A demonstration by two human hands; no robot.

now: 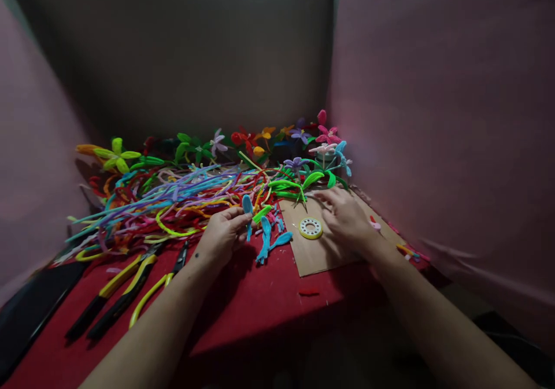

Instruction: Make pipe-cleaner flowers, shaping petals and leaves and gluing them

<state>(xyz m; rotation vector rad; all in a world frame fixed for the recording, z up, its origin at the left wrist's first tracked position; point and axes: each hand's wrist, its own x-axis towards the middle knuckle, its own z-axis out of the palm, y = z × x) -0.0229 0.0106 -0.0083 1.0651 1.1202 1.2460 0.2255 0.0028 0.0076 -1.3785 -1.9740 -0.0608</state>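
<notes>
My left hand [221, 236] pinches a light-blue pipe-cleaner petal [247, 205] upright between thumb and fingers. Just right of it, more blue pipe-cleaner petals [266, 233] lie on the red cloth, close to a bright green looped piece [262, 214]. Over the cardboard sheet [312, 262], my right hand [342, 212] has its fingers curled down by the green leaves [286, 188]. Something pale and thin shows at its fingertips, too small to name. A yellow-and-white spool [310, 228] lies on the cardboard, left of that hand.
A heap of coloured pipe cleaners [173, 192] covers the back left. Pipe-cleaner flowers [245, 140] stand behind it. Yellow-and-black pliers [125, 285] and a second tool [167, 279] lie front left, beside a black flat object [39, 308]. Pink walls flank the table.
</notes>
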